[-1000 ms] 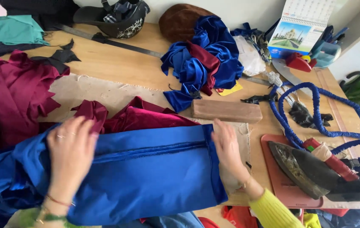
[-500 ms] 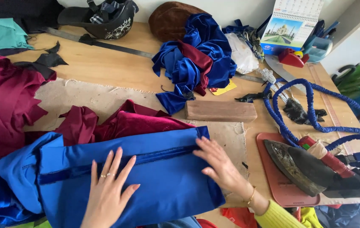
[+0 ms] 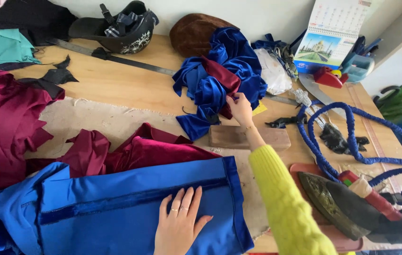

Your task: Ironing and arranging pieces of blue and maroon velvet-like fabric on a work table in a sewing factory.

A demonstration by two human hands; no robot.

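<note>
Right hand [image 3: 240, 107] has left the blue panel [image 3: 130, 212] and now reaches to the blue and maroon velvet pile [image 3: 220, 80] at the bench's far middle, fingers pinching its fabric. Left hand [image 3: 179, 226] stays flat, fingers spread, pinning the panel at the near edge.

A tailor's workshop: velvet offcuts [image 3: 220, 89] and a blue garment [image 3: 116, 212] cover the wooden desk [image 3: 116, 85], alongside a heavy iron [image 3: 352, 208], a long steel ruler [image 3: 116, 59] and a wall calendar [image 3: 330, 35].
</note>
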